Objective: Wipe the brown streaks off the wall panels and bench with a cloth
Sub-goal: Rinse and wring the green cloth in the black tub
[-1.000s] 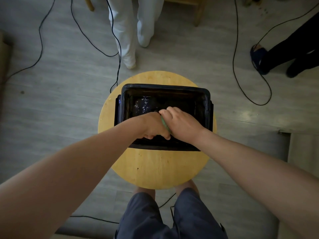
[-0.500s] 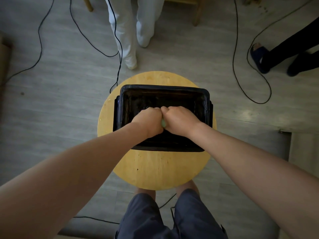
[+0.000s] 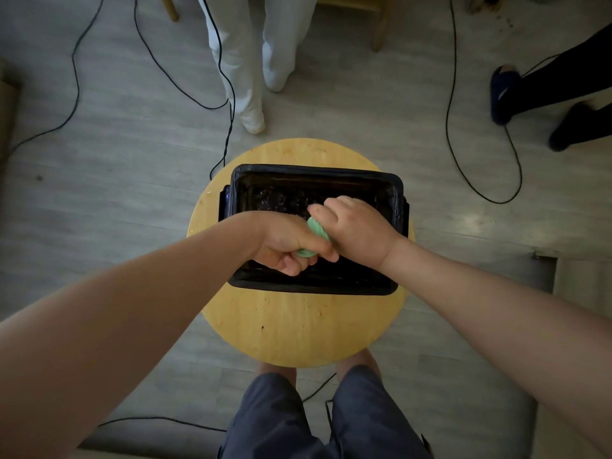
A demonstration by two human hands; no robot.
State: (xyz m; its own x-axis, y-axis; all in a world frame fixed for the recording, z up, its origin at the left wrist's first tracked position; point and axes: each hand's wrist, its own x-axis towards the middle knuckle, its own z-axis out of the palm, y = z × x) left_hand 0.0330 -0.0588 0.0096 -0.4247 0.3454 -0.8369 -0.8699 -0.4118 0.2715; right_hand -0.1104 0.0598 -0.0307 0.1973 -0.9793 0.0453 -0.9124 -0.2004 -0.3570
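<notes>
Looking down from head height, a green cloth [image 3: 317,228] is seen twisted between two fists above a black basin [image 3: 314,168] set on a round wooden stool [image 3: 298,326]. The left hand [image 3: 284,241] is curled tight round one end, the right hand [image 3: 357,226] round the other, as in wringing. No wall panels, bench or brown streaks are shown, so wiping is judged not yet begun.

Grey plank floor [image 3: 99,160], dim overall, with a pale glare patch [image 3: 473,223] at right. Round light-wood surface [image 3: 298,326] at centre. Black cables [image 3: 447,101] looped over the floor left, centre and right. Wooden furniture legs [image 3: 381,24] at top edge
</notes>
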